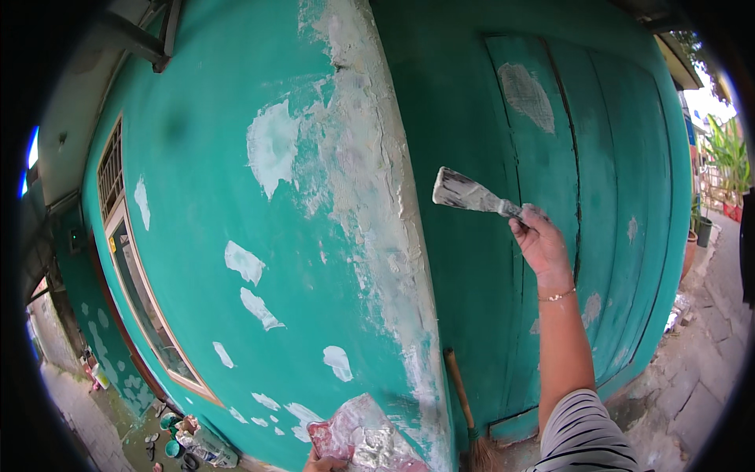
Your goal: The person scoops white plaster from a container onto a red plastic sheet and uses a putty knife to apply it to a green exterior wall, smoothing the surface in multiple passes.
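My right hand point(543, 242) is raised in front of the green door, closed round the handle of a putty knife point(472, 193). Its wide blade points left, past the wall corner, and is smeared with whitish putty. Blade and wall look apart. Low at the bottom edge, my left hand point(324, 463) grips a flat reddish board point(370, 436) with white and grey putty on it; only some fingers show. Between the hands runs the wall corner point(385, 212), coated with rough grey-white filler. Pale putty patches point(273, 146) dot the green wall point(189, 259) to the left.
A broom point(462, 393) leans at the foot of the corner. Right of it is the green panelled door point(582, 197). A framed window point(145, 291) is set in the left wall, with buckets and a sack point(208, 447) on the ground below. Potted plants point(727, 157) line the paved path at right.
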`<action>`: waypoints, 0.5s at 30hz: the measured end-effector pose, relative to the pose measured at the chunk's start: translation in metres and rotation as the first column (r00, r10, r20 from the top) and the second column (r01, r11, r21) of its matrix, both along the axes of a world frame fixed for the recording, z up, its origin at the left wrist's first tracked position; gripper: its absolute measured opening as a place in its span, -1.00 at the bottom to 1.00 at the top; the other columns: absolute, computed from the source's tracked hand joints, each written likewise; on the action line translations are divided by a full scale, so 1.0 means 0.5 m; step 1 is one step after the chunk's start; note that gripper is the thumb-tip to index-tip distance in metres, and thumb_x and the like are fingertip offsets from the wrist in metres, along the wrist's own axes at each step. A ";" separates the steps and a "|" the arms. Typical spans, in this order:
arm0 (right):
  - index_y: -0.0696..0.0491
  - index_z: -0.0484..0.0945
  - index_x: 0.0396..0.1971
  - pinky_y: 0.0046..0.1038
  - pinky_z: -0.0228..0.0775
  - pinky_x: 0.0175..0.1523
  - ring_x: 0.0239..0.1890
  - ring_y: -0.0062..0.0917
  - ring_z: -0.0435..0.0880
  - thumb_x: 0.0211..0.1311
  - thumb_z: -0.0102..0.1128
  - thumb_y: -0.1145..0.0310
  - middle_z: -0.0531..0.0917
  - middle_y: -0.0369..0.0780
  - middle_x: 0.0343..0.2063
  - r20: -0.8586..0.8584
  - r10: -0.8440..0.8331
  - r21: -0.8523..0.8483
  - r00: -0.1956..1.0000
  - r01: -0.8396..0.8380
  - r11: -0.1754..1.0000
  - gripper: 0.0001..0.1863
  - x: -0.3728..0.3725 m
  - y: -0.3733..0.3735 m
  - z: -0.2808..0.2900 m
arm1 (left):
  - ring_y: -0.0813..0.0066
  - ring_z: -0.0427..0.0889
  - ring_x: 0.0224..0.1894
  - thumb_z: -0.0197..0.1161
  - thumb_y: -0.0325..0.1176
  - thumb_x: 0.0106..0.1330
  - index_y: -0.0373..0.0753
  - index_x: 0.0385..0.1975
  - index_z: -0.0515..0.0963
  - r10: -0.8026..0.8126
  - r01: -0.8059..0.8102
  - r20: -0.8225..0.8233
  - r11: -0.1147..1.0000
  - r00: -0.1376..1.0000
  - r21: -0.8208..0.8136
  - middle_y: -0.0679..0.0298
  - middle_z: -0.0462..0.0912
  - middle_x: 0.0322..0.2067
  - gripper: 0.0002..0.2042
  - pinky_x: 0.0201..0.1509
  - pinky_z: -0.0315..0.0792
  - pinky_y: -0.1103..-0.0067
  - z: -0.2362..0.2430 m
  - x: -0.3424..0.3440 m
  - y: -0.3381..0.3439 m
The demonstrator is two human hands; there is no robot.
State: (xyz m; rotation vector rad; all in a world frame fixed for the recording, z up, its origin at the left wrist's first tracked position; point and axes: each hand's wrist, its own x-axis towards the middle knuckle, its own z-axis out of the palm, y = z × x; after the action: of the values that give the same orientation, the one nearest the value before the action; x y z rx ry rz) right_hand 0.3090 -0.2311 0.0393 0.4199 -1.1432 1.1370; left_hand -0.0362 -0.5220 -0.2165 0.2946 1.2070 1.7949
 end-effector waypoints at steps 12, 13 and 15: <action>0.19 0.50 -0.31 -0.50 0.61 -0.32 -0.41 -0.47 0.69 0.13 0.29 0.55 0.67 -0.10 -0.37 0.274 -0.342 0.269 0.899 0.270 0.925 -0.84 -0.017 -0.132 0.080 | 0.49 0.41 -0.74 0.15 -0.44 0.11 -0.13 -0.65 0.46 0.045 -0.045 0.006 0.999 0.999 0.023 0.37 0.42 -0.70 -0.88 -0.77 0.30 0.53 0.029 0.019 0.014; 0.20 0.50 -0.31 -0.51 0.60 -0.33 -0.42 -0.48 0.69 0.13 0.30 0.55 0.67 -0.10 -0.38 0.292 -0.383 0.302 0.876 0.296 0.906 -0.83 -0.012 -0.127 0.098 | 0.49 0.41 -0.75 0.15 -0.44 0.11 -0.13 -0.65 0.46 0.050 -0.051 0.010 0.998 0.999 0.023 0.37 0.42 -0.70 -0.88 -0.77 0.30 0.54 0.029 0.019 0.016; 0.20 0.50 -0.30 -0.52 0.60 -0.33 -0.43 -0.50 0.68 0.12 0.30 0.54 0.67 -0.11 -0.38 0.307 -0.451 0.362 0.838 0.335 0.870 -0.82 -0.003 -0.130 0.142 | 0.50 0.40 -0.75 0.15 -0.44 0.11 -0.13 -0.66 0.46 0.052 -0.052 0.017 0.998 0.999 0.022 0.37 0.41 -0.71 -0.87 -0.77 0.28 0.54 0.029 0.017 0.019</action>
State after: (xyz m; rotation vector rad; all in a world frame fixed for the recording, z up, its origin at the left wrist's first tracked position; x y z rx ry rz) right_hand 0.3074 -0.2962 0.1104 0.1683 -1.6714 0.6901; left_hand -0.0275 -0.5124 -0.2021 0.2631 1.1941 1.8532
